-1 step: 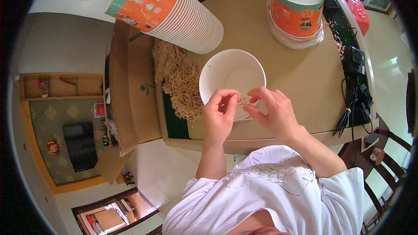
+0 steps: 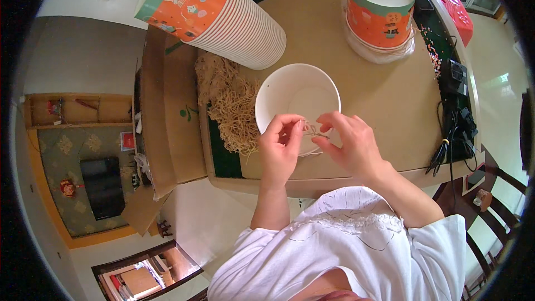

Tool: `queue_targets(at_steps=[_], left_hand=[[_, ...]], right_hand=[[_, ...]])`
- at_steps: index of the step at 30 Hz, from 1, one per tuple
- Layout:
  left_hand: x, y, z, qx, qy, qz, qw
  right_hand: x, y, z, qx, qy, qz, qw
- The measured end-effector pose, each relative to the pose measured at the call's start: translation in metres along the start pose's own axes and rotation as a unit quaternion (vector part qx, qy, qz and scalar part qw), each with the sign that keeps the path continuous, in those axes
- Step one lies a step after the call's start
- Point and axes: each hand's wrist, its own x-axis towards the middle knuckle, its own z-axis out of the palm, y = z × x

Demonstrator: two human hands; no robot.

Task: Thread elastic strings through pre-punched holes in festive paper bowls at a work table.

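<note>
A white paper bowl (image 2: 298,97) stands open on the brown table (image 2: 379,111) in front of me. Over its near rim, my left hand (image 2: 278,147) and my right hand (image 2: 351,145) pinch a thin tan elastic band (image 2: 312,131) between their fingertips and hold it stretched a little. Left of the bowl, a heap of the same thin tan bands (image 2: 231,103) lies in an open cardboard box (image 2: 167,111). A long stack of orange patterned paper bowls (image 2: 223,14) lies on its side behind the heap.
A second orange bowl stack (image 2: 382,8) stands upside down at the back right on clear plastic. Black cables and a power strip (image 2: 454,106) lie along the table's right edge, with small coloured beads (image 2: 432,44) and a red basket (image 2: 454,5) beyond. A wooden chair (image 2: 490,200) stands at the right.
</note>
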Motion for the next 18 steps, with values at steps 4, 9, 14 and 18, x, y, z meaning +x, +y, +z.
queue_targets(at_steps=[4,9,14,18], left_hand=[[0.001,0.002,0.0,-0.006,0.002,0.013,1.0],[-0.005,0.006,0.007,0.0,-0.026,-0.009,1.0],[-0.007,0.006,0.01,-0.008,-0.024,0.003,1.0],[-0.009,0.008,0.01,0.054,-0.009,0.027,0.998]], right_hand=[[0.0,-0.002,-0.01,-0.021,-0.054,0.017,0.998],[0.003,-0.01,-0.021,-0.099,-0.092,0.014,0.991],[0.005,-0.023,-0.019,-0.182,-0.139,-0.006,0.973],[0.004,-0.024,-0.019,-0.157,-0.142,0.04,0.977]])
